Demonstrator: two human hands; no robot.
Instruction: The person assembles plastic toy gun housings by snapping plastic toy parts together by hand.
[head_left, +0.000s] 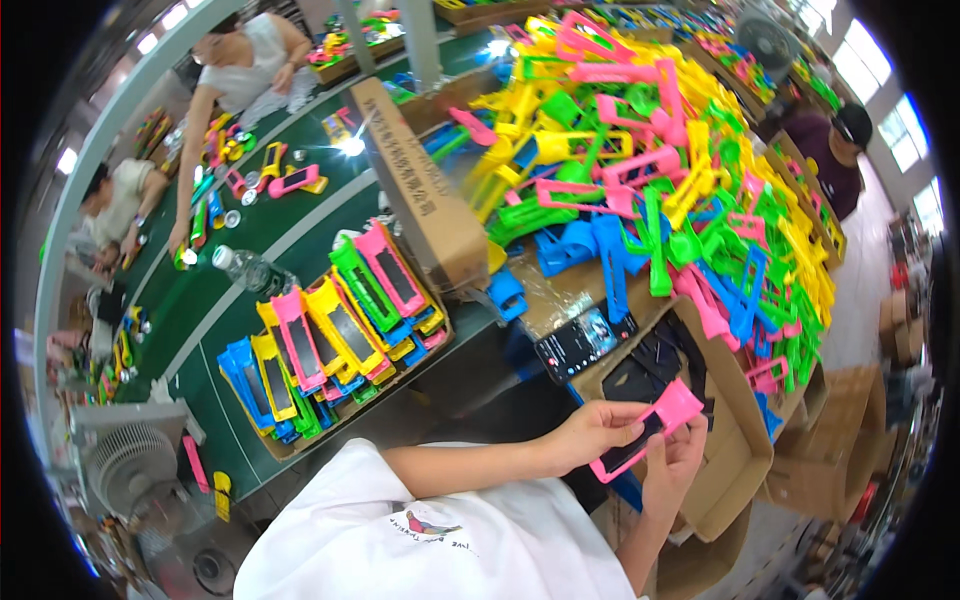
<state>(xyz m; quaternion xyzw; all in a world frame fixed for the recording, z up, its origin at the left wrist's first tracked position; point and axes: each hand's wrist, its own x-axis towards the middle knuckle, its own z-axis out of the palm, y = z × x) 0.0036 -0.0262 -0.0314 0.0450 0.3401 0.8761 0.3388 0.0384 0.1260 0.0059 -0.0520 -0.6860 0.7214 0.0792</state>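
Both my hands hold a pink plastic housing (678, 402) with a flared end and a long frame, tilted above an open cardboard box (738, 490). My left hand (603, 432) pinches its near side, thumb on top. My right hand (676, 462) grips the other side, its thumb against a dark rectangular panel (648, 432) set in the frame. Black flat pieces (640, 368) lie in the box just beyond my hands. A phone (585, 342) with a lit screen rests by the box's far left edge.
A big heap of pink, green, yellow and blue housings (650, 190) rises ahead. At left, a carton (345, 428) holds rows of housings with dark panels. Beyond are a long cardboard box (420, 190), a plastic bottle (255, 270) and a green conveyor (290, 215); co-workers sit across it.
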